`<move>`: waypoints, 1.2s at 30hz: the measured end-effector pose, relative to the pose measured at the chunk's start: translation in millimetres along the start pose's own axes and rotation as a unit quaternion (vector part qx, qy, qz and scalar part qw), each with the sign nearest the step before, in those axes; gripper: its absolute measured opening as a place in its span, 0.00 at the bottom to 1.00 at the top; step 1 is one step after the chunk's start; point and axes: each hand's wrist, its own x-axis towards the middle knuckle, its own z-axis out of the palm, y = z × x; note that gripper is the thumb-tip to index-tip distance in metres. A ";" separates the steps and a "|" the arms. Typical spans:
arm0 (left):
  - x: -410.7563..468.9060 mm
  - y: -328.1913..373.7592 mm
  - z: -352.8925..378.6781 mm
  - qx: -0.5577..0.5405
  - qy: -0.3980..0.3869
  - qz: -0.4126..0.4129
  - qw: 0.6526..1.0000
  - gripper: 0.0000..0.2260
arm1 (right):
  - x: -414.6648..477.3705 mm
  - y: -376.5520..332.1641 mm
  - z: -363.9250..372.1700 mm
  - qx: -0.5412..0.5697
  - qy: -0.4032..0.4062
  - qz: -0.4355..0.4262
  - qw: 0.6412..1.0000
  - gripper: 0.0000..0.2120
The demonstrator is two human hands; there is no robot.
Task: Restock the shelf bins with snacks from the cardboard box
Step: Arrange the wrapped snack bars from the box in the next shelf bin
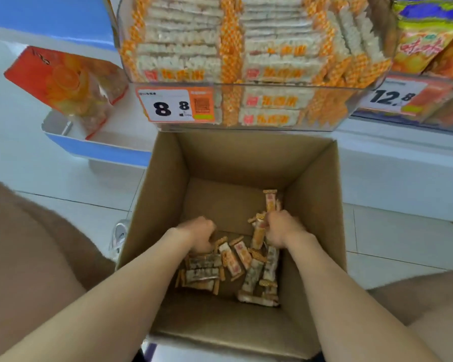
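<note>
While crouched on pale floor tiles (63,184) below shelf bin (298,86), reaching into cardboard box (311,205). Clutching snack bars (258,235) in right hand (280,228); cannot tell for curled left hand (196,231).

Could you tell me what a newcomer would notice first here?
Both arms reach into the open cardboard box at centre, where the right hand grips a bunch of snack bars and the left hand is down among those on its floor. Directly above, a clear bin is packed with the same bars, its price tag reading 8.8.
</note>
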 end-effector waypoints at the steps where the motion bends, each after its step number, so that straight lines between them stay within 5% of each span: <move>1: 10.8 -0.9 8.6 -0.017 -0.003 -0.006 1.000 0.18 | 7.6 -0.1 4.4 0.004 0.041 0.010 0.999 0.10; 4: 37.2 0.6 29.4 -0.050 -0.002 -0.024 0.998 0.22 | 31.2 -0.7 21.7 0.031 0.125 0.010 0.992 0.22; 8: 52.9 -6.8 50.6 -0.039 -0.015 -0.095 0.995 0.35 | 43.1 -6.0 40.5 -0.018 0.059 -0.004 0.998 0.30; 14: 61.3 -21.8 60.6 -0.036 -0.057 -0.109 0.992 0.18 | 51.5 -15.1 56.7 -0.001 0.024 -0.022 0.999 0.16; 20: 58.8 -20.7 52.4 -0.123 -0.012 -0.103 0.987 0.15 | 41.6 -13.7 39.0 0.130 0.078 0.043 0.988 0.11; 23: 51.2 -19.0 37.4 -0.229 0.043 -0.091 0.968 0.13 | 31.9 -12.7 21.6 0.250 0.142 0.077 0.955 0.07; 27: 27.2 -12.3 11.5 -0.375 0.062 -0.095 0.920 0.15 | 14.8 -13.9 -1.1 0.439 0.208 0.096 0.869 0.11; 30: 2.8 1.6 -12.6 -0.470 0.084 -0.064 0.876 0.18 | -1.8 -23.0 -18.0 0.577 0.157 0.094 0.796 0.13; 33: -25.0 16.3 -38.0 -0.537 0.104 0.006 0.837 0.20 | -20.9 -34.8 -30.8 0.585 0.060 0.041 0.808 0.29; 36: -50.6 19.7 -63.4 -0.541 0.104 0.052 0.833 0.24 | -48.9 -41.7 -47.6 0.554 0.084 -0.001 0.828 0.33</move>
